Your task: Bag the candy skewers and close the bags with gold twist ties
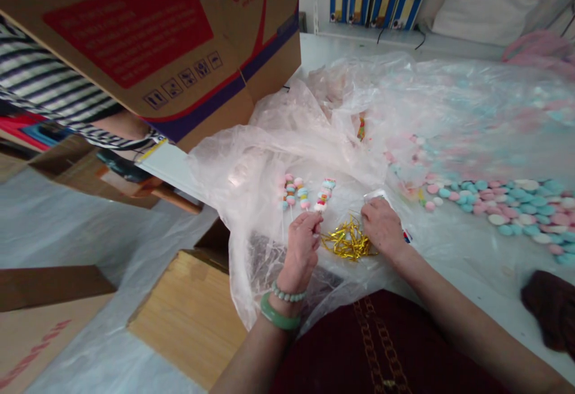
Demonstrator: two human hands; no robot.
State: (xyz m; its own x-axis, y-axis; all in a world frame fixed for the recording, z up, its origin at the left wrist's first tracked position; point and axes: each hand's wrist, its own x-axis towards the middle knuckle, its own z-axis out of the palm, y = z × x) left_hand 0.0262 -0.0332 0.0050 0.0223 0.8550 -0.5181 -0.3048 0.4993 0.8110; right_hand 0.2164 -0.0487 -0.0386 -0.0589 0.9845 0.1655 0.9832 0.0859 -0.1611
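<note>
My left hand [306, 232] is closed around the stick of a candy skewer [326, 192], threaded with pink, white and blue sweets and held upright. Beyond it, several similar skewers [295, 191] lie on the plastic sheet. Just right of that hand is a loose pile of shiny gold twist ties [350, 241]. My right hand [381, 223] reaches to the pile's right edge with its fingers bent together; whatever is between the fingertips is hidden. Partly under this hand lies a clear packet [375, 195] with a printed corner.
A large cardboard box [188, 41] stands at the left of the table. Pink, blue and white candies [516, 205] spread across the clear plastic sheet [278, 142] at right. A person in a striped sleeve [49, 76] is behind the box. Another carton [193, 316] stands below left.
</note>
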